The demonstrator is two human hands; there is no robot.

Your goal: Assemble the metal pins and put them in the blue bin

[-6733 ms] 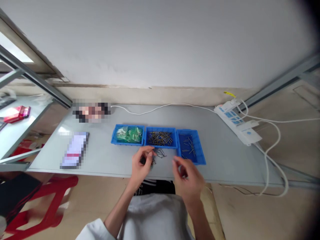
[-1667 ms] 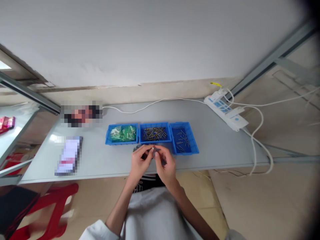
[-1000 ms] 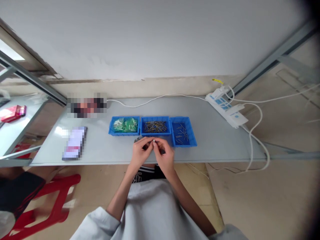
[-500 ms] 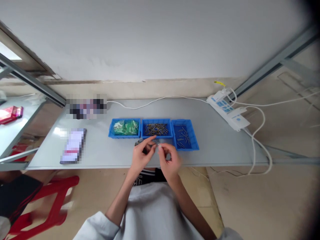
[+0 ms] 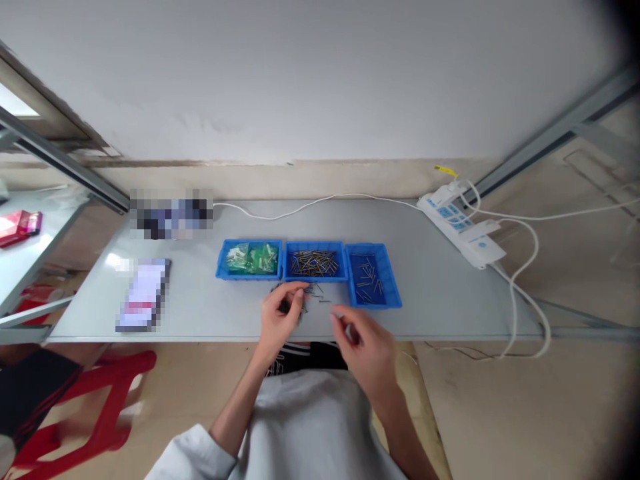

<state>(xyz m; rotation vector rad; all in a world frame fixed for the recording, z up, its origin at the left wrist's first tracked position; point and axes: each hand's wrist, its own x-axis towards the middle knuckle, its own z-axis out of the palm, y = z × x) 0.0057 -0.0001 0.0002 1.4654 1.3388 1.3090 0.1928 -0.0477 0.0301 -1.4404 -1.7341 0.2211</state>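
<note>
- Grey surface point(image 5: 440, 293) carries three blue trays point(image 5: 375, 305) in a row.
- Left hand point(image 5: 278, 321): grip closed around a bunch of pins point(image 5: 286, 307), just near of the trays.
- Right hand point(image 5: 370, 343): grip pinched narrow on a single pin point(image 5: 337, 313), further right.
- Loose pins point(image 5: 315, 291) lie beside the left hand.

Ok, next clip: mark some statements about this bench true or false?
1. Three blue plastic bins stand in a row on the grey table. True.
2. The white power strip lies at the table's left end. False: it lies at the right end.
3. The right hand rests inside a bin. False: it hangs near the table's front edge, outside the bins.
4. Loose thin dark metal pins lie on the table beside the left hand. True.
5. The left hand lies flat and open. False: its fingers are curled, seemingly around more pins.
</note>
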